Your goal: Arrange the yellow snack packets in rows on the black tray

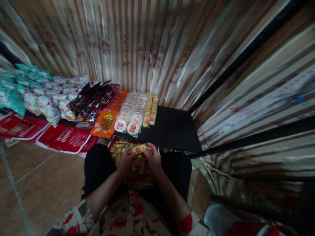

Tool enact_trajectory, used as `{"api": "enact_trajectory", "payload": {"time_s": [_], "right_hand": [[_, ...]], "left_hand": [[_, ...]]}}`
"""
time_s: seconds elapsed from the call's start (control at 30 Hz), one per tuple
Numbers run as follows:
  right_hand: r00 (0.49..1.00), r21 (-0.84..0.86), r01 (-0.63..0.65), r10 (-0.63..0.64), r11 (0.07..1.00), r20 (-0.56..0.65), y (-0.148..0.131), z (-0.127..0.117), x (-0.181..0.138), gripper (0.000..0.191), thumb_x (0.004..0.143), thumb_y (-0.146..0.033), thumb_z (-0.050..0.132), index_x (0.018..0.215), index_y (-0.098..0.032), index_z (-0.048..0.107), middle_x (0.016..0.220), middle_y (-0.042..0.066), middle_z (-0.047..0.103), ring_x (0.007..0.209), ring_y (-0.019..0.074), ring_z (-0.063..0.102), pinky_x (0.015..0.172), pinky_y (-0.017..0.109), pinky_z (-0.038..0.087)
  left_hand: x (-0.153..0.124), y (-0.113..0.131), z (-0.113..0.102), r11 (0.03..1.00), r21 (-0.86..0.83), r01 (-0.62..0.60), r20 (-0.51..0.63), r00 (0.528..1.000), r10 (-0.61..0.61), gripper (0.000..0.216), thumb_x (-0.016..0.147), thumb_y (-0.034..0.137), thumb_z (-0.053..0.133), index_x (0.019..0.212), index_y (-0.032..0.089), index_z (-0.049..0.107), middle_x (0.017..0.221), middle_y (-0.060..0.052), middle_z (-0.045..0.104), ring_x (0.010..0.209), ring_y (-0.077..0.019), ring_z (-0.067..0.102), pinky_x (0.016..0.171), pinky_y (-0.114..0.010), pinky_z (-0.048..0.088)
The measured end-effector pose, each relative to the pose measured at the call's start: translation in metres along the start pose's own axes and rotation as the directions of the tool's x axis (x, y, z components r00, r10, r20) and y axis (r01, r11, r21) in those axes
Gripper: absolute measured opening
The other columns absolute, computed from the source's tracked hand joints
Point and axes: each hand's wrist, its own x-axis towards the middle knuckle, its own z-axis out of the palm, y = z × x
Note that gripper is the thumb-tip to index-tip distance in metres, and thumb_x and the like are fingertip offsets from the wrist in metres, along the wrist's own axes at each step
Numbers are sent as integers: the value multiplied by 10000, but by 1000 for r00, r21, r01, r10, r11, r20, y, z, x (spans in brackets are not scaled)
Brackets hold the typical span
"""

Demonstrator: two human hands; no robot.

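Observation:
Between my two hands is a small yellow wrapped snack packet [139,149] with a red-and-white label, held level by its ends. The fingers of my left hand [125,160] are closed on its left end. My right hand [153,158] pinches the right end. Directly beneath, between my knees, sits a red-edged bag or box [141,186] filled with several similar wrapped snacks [140,166]; its full shape is hidden by my arms. Just beyond, two rows of matching yellow packets [150,109] lie on a black shelf [176,131].
Left of the yellow rows are round white crackers [133,113] in clear wrap, an orange snack bag [107,124], dark packets [94,101], white packets [49,101] and green packets [14,88]. Red printed sheets [66,136] hang in front. Dark poles [236,60] and striped sheeting [147,42] stand behind.

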Motion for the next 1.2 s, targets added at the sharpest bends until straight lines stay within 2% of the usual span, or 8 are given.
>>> {"api": "enact_trajectory", "payload": {"time_s": [0.27,0.4,0.5,0.6,0.7,0.77,0.9,1.2], "right_hand": [[998,150,47,-43,988,-35,-19,-4,14,445,645,-311,665,1049,-203,511,876,27,654,776,148,636,720,277,519],[996,58,92,-91,994,-22,-31,-18,36,513,685,-335,624,1166,-205,502,931,37,637,768,143,627,689,267,525],[981,-135,185,-192,973,-42,-39,-30,61,479,714,-316,588,1180,-219,535,959,37,612,753,132,607,666,251,522],[959,-326,250,-279,912,-45,-44,-37,87,473,739,-279,550,1210,-237,531,957,37,595,746,126,590,674,251,520],[950,-398,268,-310,877,-43,-44,-36,109,493,748,-252,532,1239,-239,505,952,37,592,736,125,583,682,259,520],[949,-399,261,-308,879,-58,-43,-32,121,492,749,-245,526,1240,-225,497,950,37,595,738,125,583,697,267,519],[947,-402,258,-312,879,-74,-43,-23,139,470,746,-251,528,1211,-191,508,943,45,607,754,134,585,725,278,511],[924,-526,306,-380,794,-35,-53,-20,143,423,769,-260,523,1183,-173,533,986,92,562,862,181,585,717,301,523]], "left_hand": [[11,-2,37,1000,3,-25,76,997,25,376,596,282,720,868,166,488,701,18,628,586,-103,606,577,-219,488],[27,-3,58,971,227,-78,65,996,64,293,657,221,640,901,150,495,704,12,595,529,-91,551,525,-221,466],[36,0,65,836,486,-254,45,963,266,311,691,146,560,999,144,515,837,-39,598,633,-116,567,625,-266,497],[40,5,69,606,637,-477,200,861,467,345,720,97,465,1053,150,537,974,-83,587,846,-161,587,806,-318,493],[44,10,79,403,665,-628,399,756,519,411,725,68,409,1106,157,537,1127,-102,555,1060,-197,530,960,-366,428],[50,12,87,315,687,-654,451,725,521,454,718,57,406,1146,147,527,1233,-110,510,1167,-220,463,1025,-394,374],[65,13,98,223,744,-630,466,729,501,504,715,48,405,1209,82,497,1333,-152,442,1244,-255,385,1055,-424,336],[85,12,100,173,778,-604,478,749,459,569,697,47,424,1264,41,456,1378,-166,402,1271,-262,365,1079,-403,311]]}}
